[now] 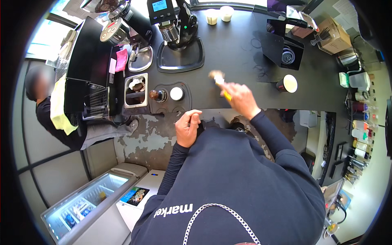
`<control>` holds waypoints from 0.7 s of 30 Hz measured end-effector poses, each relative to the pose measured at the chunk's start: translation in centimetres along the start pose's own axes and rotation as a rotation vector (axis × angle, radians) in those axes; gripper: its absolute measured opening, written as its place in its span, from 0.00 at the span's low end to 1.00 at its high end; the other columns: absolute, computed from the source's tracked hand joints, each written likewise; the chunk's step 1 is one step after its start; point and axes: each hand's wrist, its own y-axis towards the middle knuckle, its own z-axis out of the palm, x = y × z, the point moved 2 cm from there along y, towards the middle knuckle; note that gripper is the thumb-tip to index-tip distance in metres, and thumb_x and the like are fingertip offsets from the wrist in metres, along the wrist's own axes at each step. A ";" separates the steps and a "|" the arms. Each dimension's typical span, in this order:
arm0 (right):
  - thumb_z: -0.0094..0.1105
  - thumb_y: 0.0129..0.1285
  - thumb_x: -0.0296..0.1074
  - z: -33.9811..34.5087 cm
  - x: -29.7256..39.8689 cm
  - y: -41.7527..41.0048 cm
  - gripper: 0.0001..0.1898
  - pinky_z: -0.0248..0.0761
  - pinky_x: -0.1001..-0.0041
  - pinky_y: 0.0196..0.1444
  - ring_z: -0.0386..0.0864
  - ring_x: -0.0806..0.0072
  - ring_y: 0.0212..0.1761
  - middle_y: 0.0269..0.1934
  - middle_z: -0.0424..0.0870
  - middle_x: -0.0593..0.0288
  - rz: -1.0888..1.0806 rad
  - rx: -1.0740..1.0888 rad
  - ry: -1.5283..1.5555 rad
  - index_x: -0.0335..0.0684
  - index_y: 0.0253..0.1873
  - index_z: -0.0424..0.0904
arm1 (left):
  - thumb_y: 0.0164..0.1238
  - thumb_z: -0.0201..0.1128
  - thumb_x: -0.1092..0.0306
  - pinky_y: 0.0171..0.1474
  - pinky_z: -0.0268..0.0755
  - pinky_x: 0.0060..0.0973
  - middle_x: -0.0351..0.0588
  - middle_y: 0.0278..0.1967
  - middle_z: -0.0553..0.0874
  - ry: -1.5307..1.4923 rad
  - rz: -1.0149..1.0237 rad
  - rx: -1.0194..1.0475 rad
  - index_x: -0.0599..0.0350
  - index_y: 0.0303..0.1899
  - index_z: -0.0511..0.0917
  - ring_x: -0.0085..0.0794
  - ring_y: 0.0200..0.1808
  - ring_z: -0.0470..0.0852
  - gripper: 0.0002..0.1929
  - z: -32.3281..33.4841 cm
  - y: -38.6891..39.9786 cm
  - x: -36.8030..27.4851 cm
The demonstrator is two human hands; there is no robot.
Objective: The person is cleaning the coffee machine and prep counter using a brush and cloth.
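Observation:
My right hand [240, 97] grips a brush [227, 94] by its yellow handle. The pale bristles [216, 75] are at the black countertop [226, 55], slightly blurred. My left hand [187, 127] is loosely closed, thumb against curled fingers, just off the counter's front edge, and I see nothing in it. Near that hand, a tamper with a brown handle [157, 95] stands on a black mat [159, 107] beside a round white-topped item [176, 93]. A coffee grinder [180, 26] with a lit display stands behind, a black tray [180, 59] at its base.
Left of the mat sits a metal bin [135, 102] holding brown and white matter. A pink cloth [122, 60] lies behind it. On the right stand a paper cup [287, 83] and an open black box [288, 56]. A person [59, 122] is at the far left, beside the espresso machine [87, 61].

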 end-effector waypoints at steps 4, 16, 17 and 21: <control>0.61 0.71 0.41 0.9 -7.4 3.5 0.15 0.74 0.66 0.36 0.84 0.65 0.34 0.35 0.83 0.59 0.133 -0.159 -0.085 0.41 0.56 0.78 | 0.82 0.59 0.65 0.30 0.70 0.17 0.39 0.27 0.82 0.046 0.043 0.055 0.62 0.46 0.84 0.17 0.25 0.78 0.11 5.3 -1.1 -2.8; 0.60 0.73 0.42 0.8 -4.2 -2.9 0.19 0.75 0.67 0.34 0.82 0.69 0.33 0.36 0.79 0.62 0.047 -0.159 0.070 0.43 0.63 0.77 | 0.78 0.63 0.66 0.35 0.75 0.22 0.44 0.30 0.84 0.111 0.096 0.183 0.61 0.45 0.84 0.24 0.28 0.82 0.09 12.9 -2.7 -8.4; 0.59 0.71 0.39 0.5 -6.3 -2.2 0.16 0.75 0.66 0.33 0.82 0.67 0.32 0.35 0.79 0.61 0.141 -0.226 0.027 0.43 0.60 0.77 | 0.78 0.63 0.66 0.35 0.75 0.22 0.44 0.30 0.84 0.101 0.103 0.203 0.61 0.45 0.84 0.24 0.28 0.82 0.09 13.7 -2.1 -8.7; 0.55 0.69 0.36 3.6 -8.5 -3.3 0.17 0.77 0.64 0.37 0.84 0.65 0.37 0.42 0.83 0.57 0.027 0.042 -0.034 0.42 0.61 0.75 | 0.71 0.69 0.70 0.41 0.78 0.27 0.49 0.37 0.86 0.145 0.296 0.238 0.63 0.45 0.83 0.32 0.35 0.85 0.07 18.7 1.9 -10.4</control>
